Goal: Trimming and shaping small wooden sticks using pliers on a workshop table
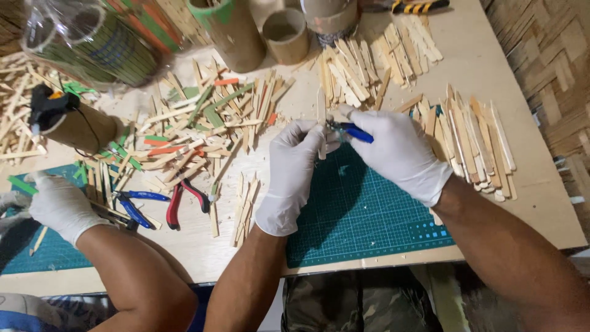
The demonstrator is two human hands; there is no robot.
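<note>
Both my hands wear white gloves above a green cutting mat. My left hand pinches a thin wooden stick held upright. My right hand grips blue-handled cutters with the jaws against that stick. The cutter's tip is partly hidden by my fingers.
Heaps of plain and coloured wooden sticks cover the table; neater piles lie at right. Cardboard tubes and a clear jar stand at the back. Another person's gloved hand rests at left near blue pliers and red pliers.
</note>
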